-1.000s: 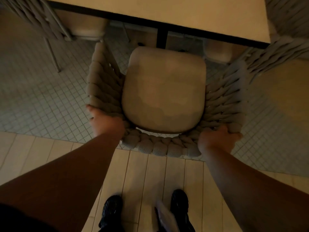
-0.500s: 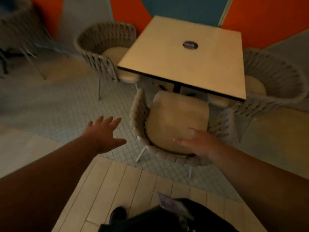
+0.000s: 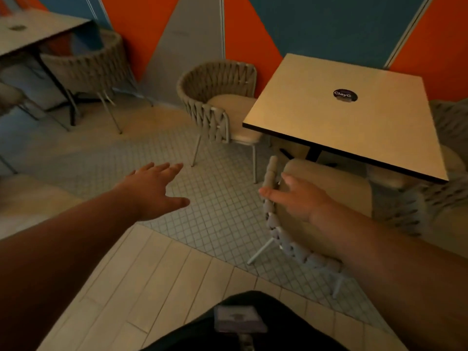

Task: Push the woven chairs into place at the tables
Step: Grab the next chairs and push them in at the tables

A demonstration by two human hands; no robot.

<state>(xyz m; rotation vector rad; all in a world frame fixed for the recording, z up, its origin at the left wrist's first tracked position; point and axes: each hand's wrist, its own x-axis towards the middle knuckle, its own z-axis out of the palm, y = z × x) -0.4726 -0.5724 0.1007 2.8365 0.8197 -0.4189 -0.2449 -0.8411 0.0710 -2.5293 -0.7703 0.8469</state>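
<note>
A grey woven chair point(image 3: 286, 239) with a beige cushion stands tucked at the near side of a square table point(image 3: 349, 117). My right hand point(image 3: 296, 196) hovers open above the chair's left armrest, fingers spread, holding nothing. My left hand point(image 3: 154, 191) is stretched out open over the tiled floor, well left of the chair. A second woven chair point(image 3: 215, 97) stands at the table's left side, its seat partly under the tabletop. Part of a third woven chair point(image 3: 450, 127) shows at the table's right.
Another table point(image 3: 30, 34) with a woven chair point(image 3: 86, 69) stands at the far left. An orange, blue and grey wall runs behind. Small-tiled floor point(image 3: 215, 198) lies between the chairs; pale planks lie near my feet.
Both hands have let go of the near chair's back and lifted away open. The view has swung up and to the left, bringing the far-left table into sight.
</note>
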